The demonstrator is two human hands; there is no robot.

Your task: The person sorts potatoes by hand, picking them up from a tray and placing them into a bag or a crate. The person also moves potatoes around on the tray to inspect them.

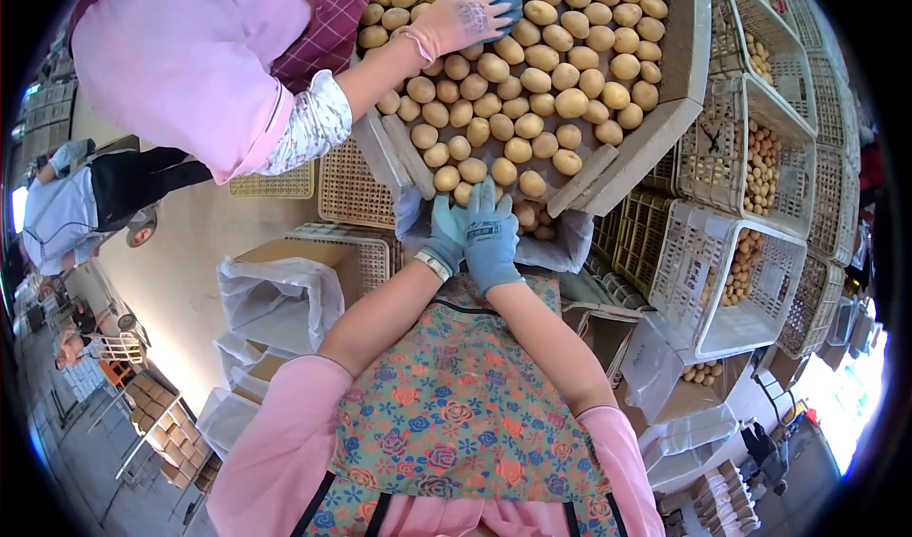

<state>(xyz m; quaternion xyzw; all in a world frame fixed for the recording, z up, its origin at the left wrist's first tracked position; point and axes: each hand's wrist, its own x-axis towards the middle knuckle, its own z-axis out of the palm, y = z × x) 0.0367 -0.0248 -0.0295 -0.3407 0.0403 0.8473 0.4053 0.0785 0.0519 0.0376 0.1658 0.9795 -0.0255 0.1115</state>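
Round yellow-brown potatoes [532, 81] cover a sorting table [686, 43] with raised sides that narrows toward me. At its narrow mouth my left hand [446, 235], in a light blue-green glove, touches the nearest potatoes with its fingers extended. Close beside it, my right hand [491, 238], in a blue glove, points its stretched fingers up the table against the potatoes. Neither hand visibly grips anything, though the undersides of the fingers are hidden. Just below the mouth, more potatoes [537, 221] lie in a container with a plastic liner [570, 242], partly covered by my right hand.
A co-worker's gloved hand [470, 22] rests on the potatoes at upper left. Plastic crates [750, 271], some with potatoes, are stacked at right. Lined cartons [285, 285] and a brown crate [353, 190] stand at left. Another person [76, 195] is farther left.
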